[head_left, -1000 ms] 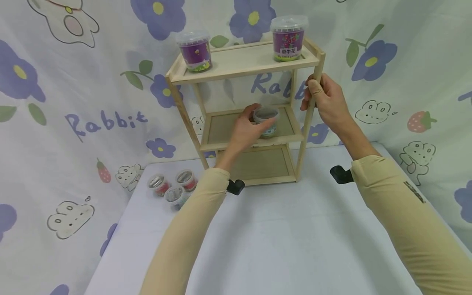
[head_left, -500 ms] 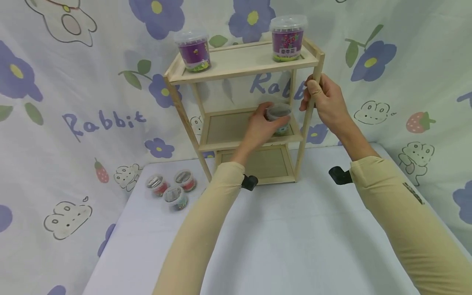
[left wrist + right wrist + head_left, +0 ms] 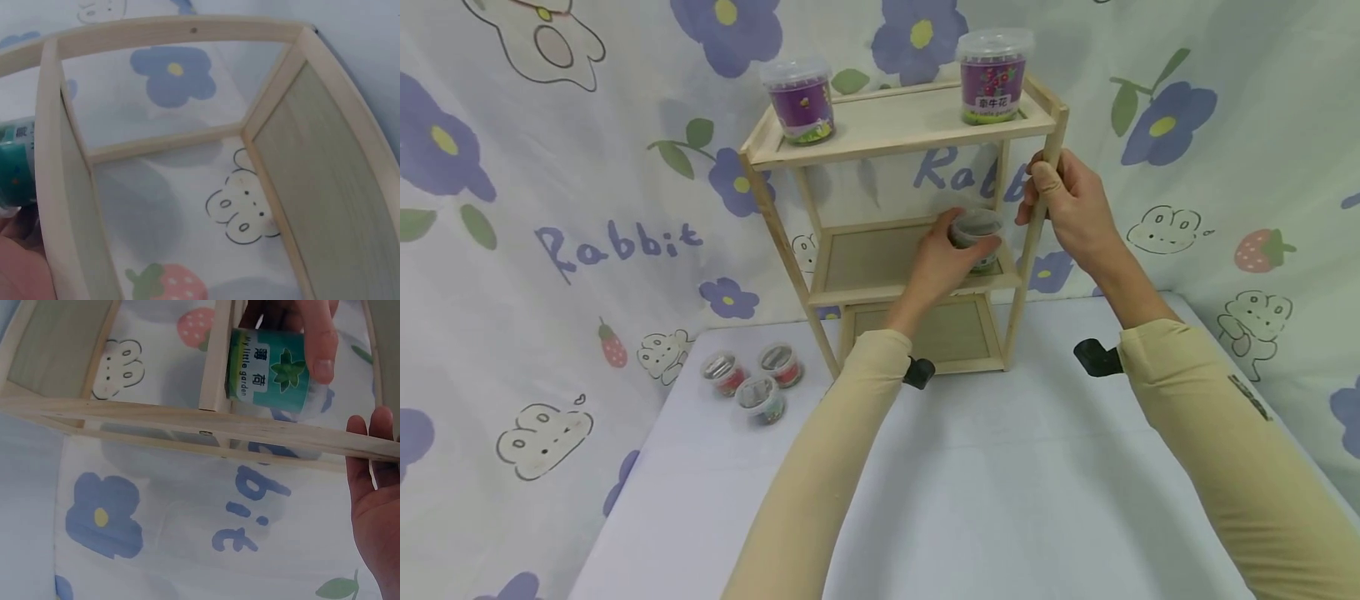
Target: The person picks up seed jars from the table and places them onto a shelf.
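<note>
A small green plant tub (image 3: 981,223) with a clear lid sits at the right end of the middle shelf of a wooden rack (image 3: 910,147). My left hand (image 3: 936,265) holds it from the left, thumb in front and fingers behind. The right wrist view shows the tub's green label (image 3: 269,372) with a leaf picture, its base against the shelf board. In the left wrist view, a shelf board partly hides the tub (image 3: 17,165). My right hand (image 3: 1077,204) grips the rack's right front post (image 3: 1032,237), just below the top shelf.
Two purple tubs stand on the top shelf, one at the left (image 3: 802,108), one at the right (image 3: 992,90). Three smaller lidded tubs (image 3: 762,400) are grouped on the white table (image 3: 985,492), left of the rack. A patterned cloth (image 3: 625,250) hangs behind.
My left hand has slid the green tub rightward along the middle shelf, toward the right posts. The right hand keeps its grip on the post.
</note>
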The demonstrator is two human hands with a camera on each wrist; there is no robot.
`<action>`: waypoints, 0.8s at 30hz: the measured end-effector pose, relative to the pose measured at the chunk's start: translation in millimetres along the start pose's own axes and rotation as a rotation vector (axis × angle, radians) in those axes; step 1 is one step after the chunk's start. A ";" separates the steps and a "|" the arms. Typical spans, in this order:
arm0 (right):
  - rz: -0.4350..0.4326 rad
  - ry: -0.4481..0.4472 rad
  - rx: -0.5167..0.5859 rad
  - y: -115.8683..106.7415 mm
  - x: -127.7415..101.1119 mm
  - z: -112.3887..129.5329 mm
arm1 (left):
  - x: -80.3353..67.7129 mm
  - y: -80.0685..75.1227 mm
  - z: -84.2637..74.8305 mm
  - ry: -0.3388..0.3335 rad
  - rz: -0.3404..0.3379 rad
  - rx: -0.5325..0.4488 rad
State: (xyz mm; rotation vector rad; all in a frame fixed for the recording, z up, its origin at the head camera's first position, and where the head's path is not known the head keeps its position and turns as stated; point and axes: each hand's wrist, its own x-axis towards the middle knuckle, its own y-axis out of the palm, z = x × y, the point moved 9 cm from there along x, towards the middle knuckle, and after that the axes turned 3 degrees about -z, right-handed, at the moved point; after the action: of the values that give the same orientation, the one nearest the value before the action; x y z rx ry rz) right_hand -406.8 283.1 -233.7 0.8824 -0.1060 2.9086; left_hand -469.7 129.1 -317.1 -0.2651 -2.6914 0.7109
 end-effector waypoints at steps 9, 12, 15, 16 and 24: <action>-0.005 0.009 0.007 -0.6 -0.5 -2.2 | -1.9 2.0 -0.1 -0.015 0.026 -0.002; -0.009 0.013 0.037 -0.6 -0.9 -2.8 | -2.1 2.8 1.0 -0.029 0.038 -0.003; -0.009 0.014 0.061 -0.2 -1.3 -2.6 | -2.3 3.2 1.9 -0.042 0.048 -0.001; -0.009 0.015 0.068 -0.1 -1.3 -2.5 | -2.3 2.9 1.9 -0.044 0.049 0.001; -0.011 0.020 0.069 -0.6 -0.5 -4.2 | -4.9 -2.6 2.0 -0.038 0.048 -0.032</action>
State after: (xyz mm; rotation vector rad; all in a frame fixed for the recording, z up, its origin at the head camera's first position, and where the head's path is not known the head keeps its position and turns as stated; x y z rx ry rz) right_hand -408.6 284.1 -237.4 0.8606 0.0010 2.9262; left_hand -466.2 124.7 -318.7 -0.3285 -2.7432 0.6934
